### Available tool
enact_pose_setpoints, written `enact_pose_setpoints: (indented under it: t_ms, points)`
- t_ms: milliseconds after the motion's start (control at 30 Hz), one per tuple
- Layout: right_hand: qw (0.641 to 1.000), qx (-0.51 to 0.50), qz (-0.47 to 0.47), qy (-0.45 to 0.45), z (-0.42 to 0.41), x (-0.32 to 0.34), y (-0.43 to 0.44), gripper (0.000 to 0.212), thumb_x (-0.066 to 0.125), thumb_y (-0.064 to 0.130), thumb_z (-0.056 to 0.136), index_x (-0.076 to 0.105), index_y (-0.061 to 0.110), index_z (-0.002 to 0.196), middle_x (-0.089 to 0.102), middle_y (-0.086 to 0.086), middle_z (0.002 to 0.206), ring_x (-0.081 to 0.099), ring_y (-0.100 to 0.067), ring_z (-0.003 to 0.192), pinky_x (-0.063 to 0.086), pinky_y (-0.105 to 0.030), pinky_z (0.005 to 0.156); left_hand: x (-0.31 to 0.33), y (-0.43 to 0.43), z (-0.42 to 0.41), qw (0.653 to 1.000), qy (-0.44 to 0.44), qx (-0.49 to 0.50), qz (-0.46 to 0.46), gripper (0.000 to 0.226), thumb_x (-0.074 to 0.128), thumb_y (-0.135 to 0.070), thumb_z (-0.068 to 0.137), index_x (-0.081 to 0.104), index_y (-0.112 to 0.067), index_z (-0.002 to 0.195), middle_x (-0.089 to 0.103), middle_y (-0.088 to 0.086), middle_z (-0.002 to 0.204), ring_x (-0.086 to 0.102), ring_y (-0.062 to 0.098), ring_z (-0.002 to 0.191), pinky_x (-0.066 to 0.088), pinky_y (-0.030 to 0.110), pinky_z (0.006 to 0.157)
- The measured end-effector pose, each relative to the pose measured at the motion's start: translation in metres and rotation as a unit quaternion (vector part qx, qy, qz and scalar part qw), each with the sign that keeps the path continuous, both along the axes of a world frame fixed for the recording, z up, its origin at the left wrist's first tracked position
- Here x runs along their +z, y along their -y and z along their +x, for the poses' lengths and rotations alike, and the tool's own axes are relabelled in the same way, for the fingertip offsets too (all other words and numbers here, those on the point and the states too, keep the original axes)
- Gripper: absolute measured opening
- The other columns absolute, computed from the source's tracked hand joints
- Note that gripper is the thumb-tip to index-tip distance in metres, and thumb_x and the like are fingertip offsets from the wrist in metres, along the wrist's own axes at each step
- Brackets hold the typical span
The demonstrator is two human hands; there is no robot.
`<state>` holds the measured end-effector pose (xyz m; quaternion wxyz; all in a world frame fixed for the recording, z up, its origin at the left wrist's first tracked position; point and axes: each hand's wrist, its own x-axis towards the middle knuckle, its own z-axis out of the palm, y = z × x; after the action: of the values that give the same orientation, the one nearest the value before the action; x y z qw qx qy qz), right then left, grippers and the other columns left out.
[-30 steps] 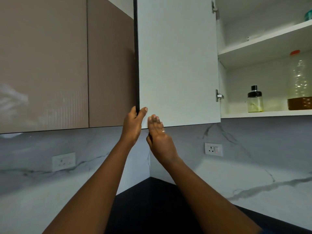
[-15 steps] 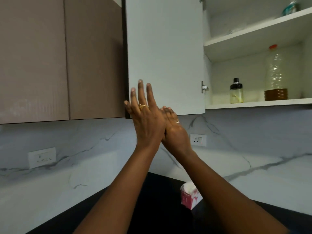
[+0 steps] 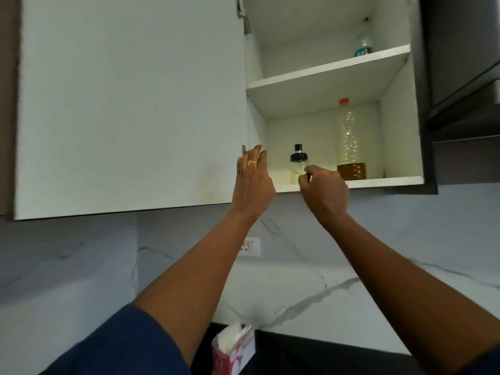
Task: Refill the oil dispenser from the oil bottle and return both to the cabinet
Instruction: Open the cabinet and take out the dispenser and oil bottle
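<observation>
Centre right of frame, the oil dispenser [image 3: 298, 163] stands upright on the lower shelf [image 3: 384, 181], just behind the nearer right hand [image 3: 326, 189], fingers curled, contact unclear; the left hand [image 3: 253, 184], straight-fingered, holds nothing

left sleeve [image 3: 130, 345]: dark blue | right sleeve [image 3: 491, 359]: blue edge | left grip [image 3: 253, 182]: gold ring [image 3: 252, 163]

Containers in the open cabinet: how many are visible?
3. The oil dispenser stands on the lower shelf, partly behind the right hand; the oil bottle stands to its right; a small bottle sits on the upper shelf, far right. Others could be hidden deeper on that shelf.
</observation>
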<state>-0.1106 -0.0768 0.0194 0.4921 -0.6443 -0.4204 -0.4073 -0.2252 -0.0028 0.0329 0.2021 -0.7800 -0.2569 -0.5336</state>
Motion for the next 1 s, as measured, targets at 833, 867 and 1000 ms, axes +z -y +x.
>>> enact_pose_setpoints:
  t_ms: [833, 867, 1000]
  points:
    - [0.948, 0.143, -0.025, -0.285, 0.263, 0.113, -0.100, 0.104, 0.080, 0.052, 0.060, 0.023, 0.009, 0.136, 0.041, -0.016, 0.135, 0.041, -0.036, 0.124, 0.040, -0.047, 0.099, 0.077, -0.135, 0.216, 0.822, 0.047, -0.220, -0.523, 0.068, 0.075, -0.028, 0.077, 0.042, -0.001, 0.131, 0.043, 0.015, 0.140, 0.037, 0.028, 0.132, 0.030, 0.034, 0.105]
    - [0.945, 0.147, -0.023, -0.291, 0.263, 0.114, -0.103, 0.104, 0.081, 0.050, 0.060, 0.023, 0.009, 0.136, 0.042, -0.015, 0.135, 0.042, -0.036, 0.124, 0.040, -0.046, 0.098, 0.076, -0.133, 0.218, 0.817, 0.051, -0.227, -0.528, 0.064, 0.072, -0.026, 0.081, 0.042, -0.001, 0.131, 0.044, 0.015, 0.140, 0.037, 0.028, 0.133, 0.029, 0.034, 0.105]
    - [0.940, 0.158, -0.013, -0.301, 0.263, 0.118, -0.109, 0.099, 0.084, 0.039, 0.060, 0.024, 0.008, 0.132, 0.044, -0.016, 0.131, 0.046, -0.036, 0.120, 0.042, -0.046, 0.098, 0.070, -0.137, 0.226, 0.807, 0.060, -0.240, -0.537, 0.055, 0.068, -0.021, 0.084, 0.044, -0.002, 0.129, 0.049, 0.014, 0.113, 0.047, 0.029, 0.117, 0.034, 0.033, 0.092]
